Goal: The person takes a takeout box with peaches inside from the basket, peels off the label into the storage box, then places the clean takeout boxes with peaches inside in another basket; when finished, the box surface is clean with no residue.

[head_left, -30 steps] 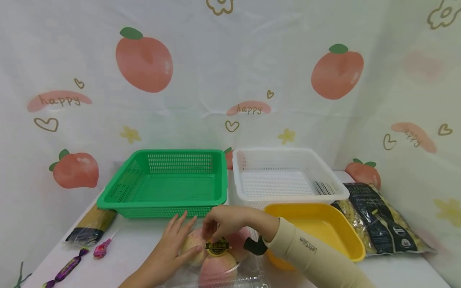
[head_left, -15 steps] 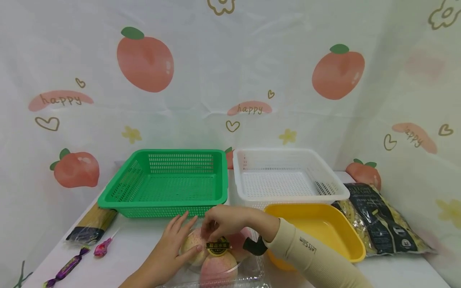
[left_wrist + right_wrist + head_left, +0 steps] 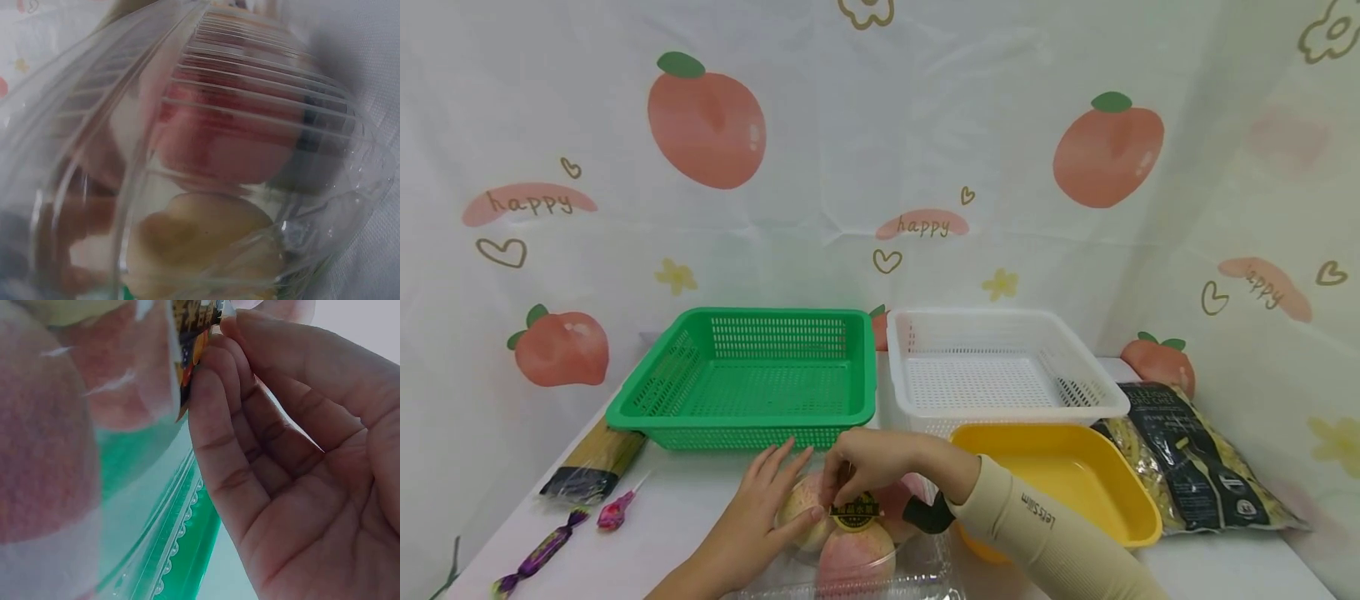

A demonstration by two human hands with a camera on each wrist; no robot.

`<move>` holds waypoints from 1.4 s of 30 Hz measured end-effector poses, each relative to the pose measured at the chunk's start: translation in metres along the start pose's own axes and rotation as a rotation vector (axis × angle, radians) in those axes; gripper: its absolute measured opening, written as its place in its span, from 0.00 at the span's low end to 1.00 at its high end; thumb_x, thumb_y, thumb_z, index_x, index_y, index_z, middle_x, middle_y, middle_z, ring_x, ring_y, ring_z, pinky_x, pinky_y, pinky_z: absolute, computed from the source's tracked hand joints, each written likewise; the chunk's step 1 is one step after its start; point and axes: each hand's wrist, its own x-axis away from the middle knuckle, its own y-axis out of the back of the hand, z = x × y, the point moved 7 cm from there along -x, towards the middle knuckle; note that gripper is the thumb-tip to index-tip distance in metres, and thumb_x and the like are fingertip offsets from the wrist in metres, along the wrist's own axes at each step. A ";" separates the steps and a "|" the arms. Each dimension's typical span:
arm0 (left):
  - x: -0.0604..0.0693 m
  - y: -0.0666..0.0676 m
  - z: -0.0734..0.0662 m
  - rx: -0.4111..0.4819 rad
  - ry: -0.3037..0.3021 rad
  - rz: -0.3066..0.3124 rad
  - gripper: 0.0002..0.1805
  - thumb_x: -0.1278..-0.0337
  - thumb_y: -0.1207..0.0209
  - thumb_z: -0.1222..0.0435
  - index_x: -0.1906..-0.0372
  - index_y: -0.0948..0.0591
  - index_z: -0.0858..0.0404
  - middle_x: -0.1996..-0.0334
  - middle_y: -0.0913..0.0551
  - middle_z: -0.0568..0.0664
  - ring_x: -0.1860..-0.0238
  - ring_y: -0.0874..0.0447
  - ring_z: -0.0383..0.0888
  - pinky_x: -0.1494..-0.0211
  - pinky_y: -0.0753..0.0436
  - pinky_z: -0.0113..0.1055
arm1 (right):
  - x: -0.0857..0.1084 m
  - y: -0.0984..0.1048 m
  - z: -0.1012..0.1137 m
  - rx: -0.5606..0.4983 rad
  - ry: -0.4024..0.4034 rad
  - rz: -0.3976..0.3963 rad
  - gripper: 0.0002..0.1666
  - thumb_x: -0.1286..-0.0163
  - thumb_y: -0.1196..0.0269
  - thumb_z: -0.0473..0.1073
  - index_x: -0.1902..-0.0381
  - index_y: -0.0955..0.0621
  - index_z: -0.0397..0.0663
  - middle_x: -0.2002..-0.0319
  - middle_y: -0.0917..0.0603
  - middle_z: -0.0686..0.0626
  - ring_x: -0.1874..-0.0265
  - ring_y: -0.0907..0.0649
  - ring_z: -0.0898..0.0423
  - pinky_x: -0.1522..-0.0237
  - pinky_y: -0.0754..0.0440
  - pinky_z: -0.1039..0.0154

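Observation:
A clear plastic fruit box (image 3: 936, 575) lies at the front middle in the head view, with several peaches (image 3: 856, 560) inside. My left hand (image 3: 752, 521) rests on the box's left side, its fingers spread. From the right, my right hand (image 3: 876, 462) reaches over the lid. Its thumb and forefinger pinch the edge of a black and gold label (image 3: 855, 512) on top, seen closer as the printed label (image 3: 190, 353) in the right wrist view. The left wrist view looks through the ribbed plastic at a reddish peach (image 3: 225, 144) and a paler peach (image 3: 200, 234).
Behind the box stand a green basket (image 3: 741, 437) and a white basket (image 3: 1015, 412). A yellow tray (image 3: 1138, 517) sits under the right forearm, beside a bag of pasta (image 3: 1210, 467). On the left lie packed noodles (image 3: 591, 462), a lollipop (image 3: 615, 511) and a purple wrapped candy (image 3: 541, 552).
Both hands keep almost the same place. The label's face shows slightly more plainly than a second ago, and the head view has shifted a little.

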 end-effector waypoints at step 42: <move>-0.001 -0.001 0.000 0.038 0.041 0.068 0.34 0.37 0.50 0.46 0.30 0.38 0.58 0.29 0.43 0.59 0.30 0.51 0.62 0.40 0.37 0.67 | -0.006 -0.005 0.004 0.012 0.059 0.045 0.05 0.39 0.38 0.31 0.64 0.18 0.38 0.68 0.15 0.46 0.72 0.23 0.74 0.64 0.22 0.80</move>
